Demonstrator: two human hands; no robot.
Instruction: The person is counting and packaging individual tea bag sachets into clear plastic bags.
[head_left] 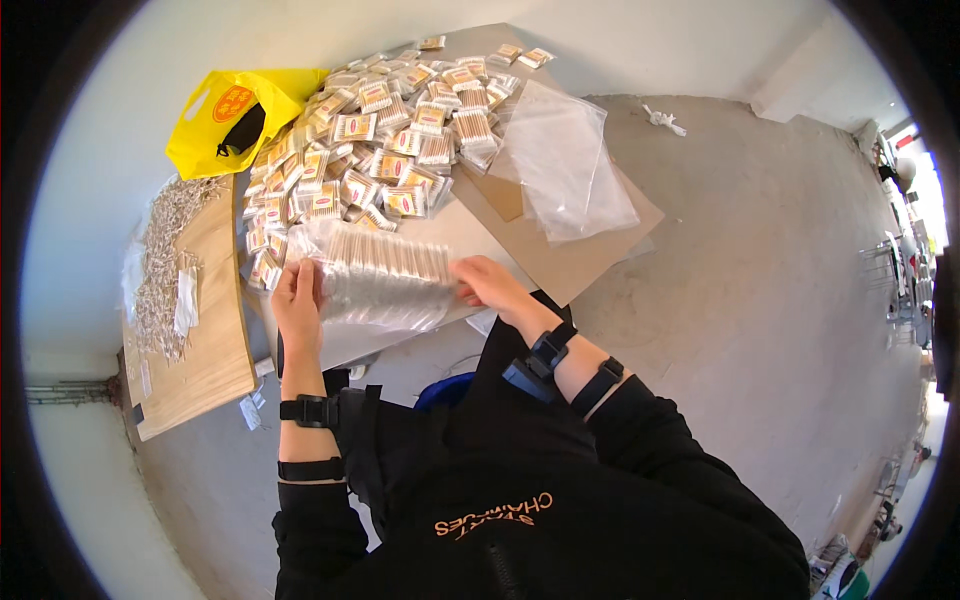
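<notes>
Between my hands a clear plastic bag [385,272] lies at the table's near edge, with a tight row of small packets inside; it is slightly blurred. My left hand [298,288] is closed on the bag's left end, thumb and fingers pinching the film. At the opposite end my right hand [487,280] has its fingers curled onto the plastic. Just beyond the bag spreads a big heap of small clear packets [405,200] with yellowish labels, holding thin sticks that look like cotton swabs.
Flat clear bags [570,165] are stacked on brown cardboard [625,205] at the right. A yellow plastic bag [195,135] with a dark thing inside stands at the back left. Loose thin sticks [165,260] cover part of a wooden board [215,330] on the left.
</notes>
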